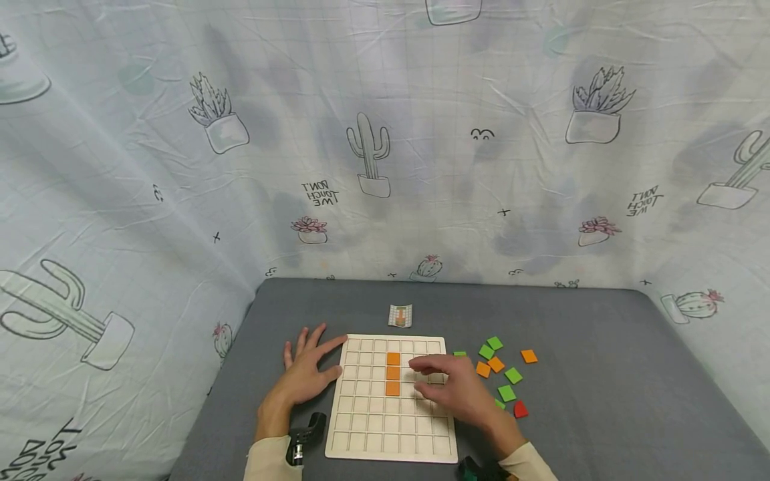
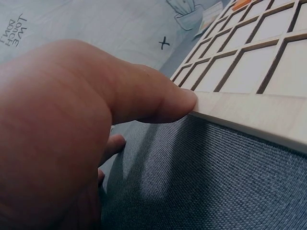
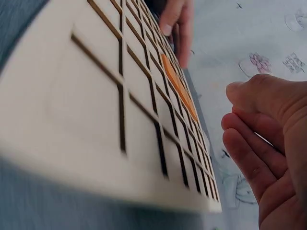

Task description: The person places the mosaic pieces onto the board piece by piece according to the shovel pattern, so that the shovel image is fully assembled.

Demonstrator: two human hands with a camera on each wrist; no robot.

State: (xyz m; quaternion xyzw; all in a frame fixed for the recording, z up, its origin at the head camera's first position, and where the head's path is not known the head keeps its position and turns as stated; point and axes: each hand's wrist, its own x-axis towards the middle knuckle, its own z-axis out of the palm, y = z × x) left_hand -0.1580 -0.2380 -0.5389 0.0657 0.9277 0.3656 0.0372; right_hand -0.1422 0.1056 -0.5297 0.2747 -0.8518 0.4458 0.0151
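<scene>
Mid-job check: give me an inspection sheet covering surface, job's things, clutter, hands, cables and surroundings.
Surface: grey tabletop.
Job's things: wooden grid board, three orange tiles in one column; loose pieces to its right, green, orange and one red; small card beyond its far edge.
Clutter: nothing seen.
Left hand: touches the board's left edge.
Right hand: over the board's right side, thumb and forefinger apart, no piece seen between them.
Cables: nothing seen.
Surroundings: pale cloth printed with potted plants.
</scene>
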